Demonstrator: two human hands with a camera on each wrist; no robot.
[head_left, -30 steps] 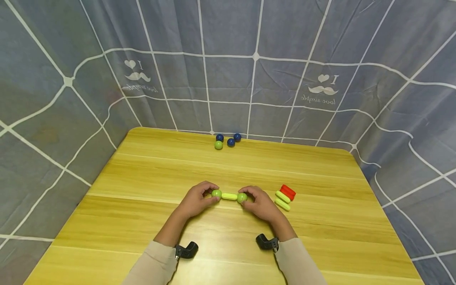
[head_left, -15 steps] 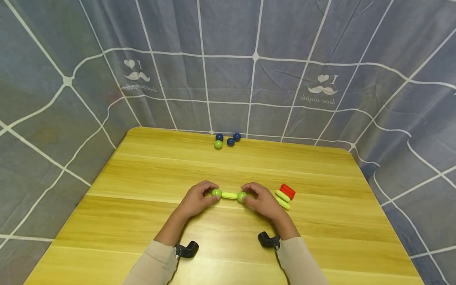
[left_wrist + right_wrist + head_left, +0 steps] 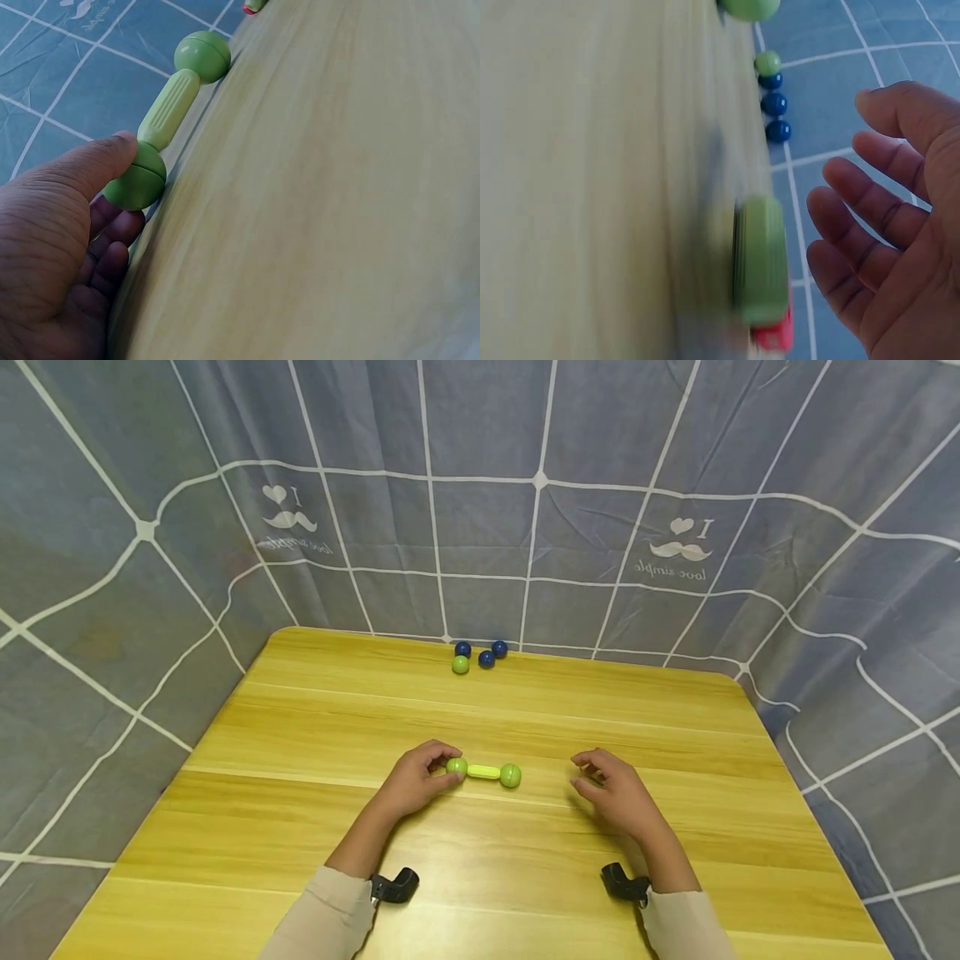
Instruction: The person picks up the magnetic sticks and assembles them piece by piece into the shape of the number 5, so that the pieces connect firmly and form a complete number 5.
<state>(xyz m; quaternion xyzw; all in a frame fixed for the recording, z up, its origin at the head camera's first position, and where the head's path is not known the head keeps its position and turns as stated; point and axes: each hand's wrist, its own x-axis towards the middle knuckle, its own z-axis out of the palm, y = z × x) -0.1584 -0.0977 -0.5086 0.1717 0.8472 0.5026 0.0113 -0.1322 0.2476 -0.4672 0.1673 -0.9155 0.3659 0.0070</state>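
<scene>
My left hand (image 3: 415,781) pinches one end ball (image 3: 136,180) of a green dumbbell-shaped piece. A ribbed yellow-green rod (image 3: 483,772) joins that ball to a second green ball (image 3: 511,775), which nothing holds. To the right, my right hand (image 3: 618,793) hovers with relaxed, slightly bent fingers and nothing in them. Near it in the right wrist view lie a light green rod (image 3: 761,259) and a red rod (image 3: 776,334). In the head view that hand hides these rods almost entirely.
Three blue balls (image 3: 487,659) and a loose green ball (image 3: 461,665) sit at the far edge of the wooden table (image 3: 360,710). A grey curtain (image 3: 480,527) with white lines hangs behind and along both sides.
My right hand has let go of the right green ball and moved right, over the rods. The left hand and the joined piece have stayed in place.
</scene>
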